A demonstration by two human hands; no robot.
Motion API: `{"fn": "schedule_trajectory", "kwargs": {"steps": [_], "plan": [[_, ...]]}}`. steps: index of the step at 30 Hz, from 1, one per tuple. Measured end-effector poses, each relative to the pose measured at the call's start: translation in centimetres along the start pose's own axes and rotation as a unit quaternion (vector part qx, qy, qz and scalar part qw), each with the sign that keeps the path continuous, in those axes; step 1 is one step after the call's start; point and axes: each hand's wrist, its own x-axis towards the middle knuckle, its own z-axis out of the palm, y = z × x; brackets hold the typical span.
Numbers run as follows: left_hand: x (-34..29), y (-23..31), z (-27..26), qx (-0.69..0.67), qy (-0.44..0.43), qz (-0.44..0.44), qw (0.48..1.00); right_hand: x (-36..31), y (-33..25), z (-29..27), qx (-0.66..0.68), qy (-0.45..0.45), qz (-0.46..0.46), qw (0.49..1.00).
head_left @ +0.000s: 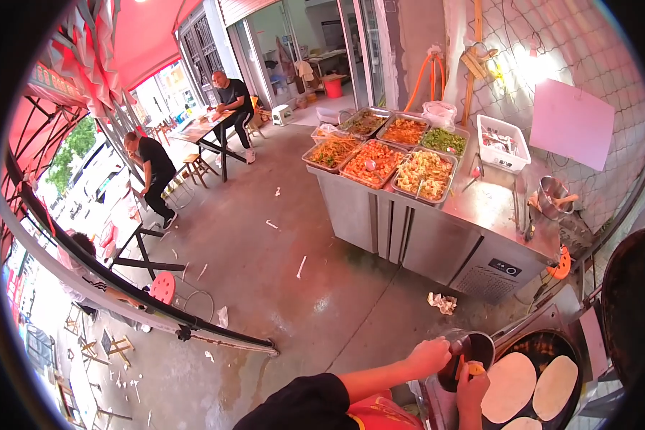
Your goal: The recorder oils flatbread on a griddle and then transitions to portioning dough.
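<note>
My left hand [428, 357] is closed at the rim of a round metal pot [482, 347], its fingers at the near left edge. Beside it, my right hand [473, 390] wraps round a tool with a wooden-looking handle [475, 368], held over the pot's near side; its working end is hidden. To the right of the pot sits a dark round griddle [527, 342]. Pale flat dough rounds lie on it: a large one [509, 387], an oval one [556, 388] and part of a third [523, 424] at the lower edge.
Ahead, a steel counter [473, 247] carries several trays of chopped food [371, 163], a white basket [504, 143] and a metal container [554, 197]. A dark round lid or pan [627, 301] stands at the right. Crumpled paper [442, 303] lies on the floor. Two people sit at tables far left.
</note>
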Motion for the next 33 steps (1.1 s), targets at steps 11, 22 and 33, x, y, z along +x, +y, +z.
{"fn": "schedule_trajectory", "kwargs": {"steps": [11, 22, 33], "plan": [[-0.6, 0.5, 0.4, 0.036, -0.043, 0.070, 0.996, -2.3, -2.9, -1.8, 0.008, 0.029, 0.067, 0.997], [-0.6, 3.7, 2.3, 0.324, -0.014, 0.178, 0.929, -2.1, 0.5, -4.8, 0.101, 0.052, 0.029, 0.993], [-0.2, 6.5, 2.9, 0.038, 0.010, -0.010, 0.999, -2.7, 7.8, -7.7, 0.260, 0.076, 0.214, 0.939]]}}
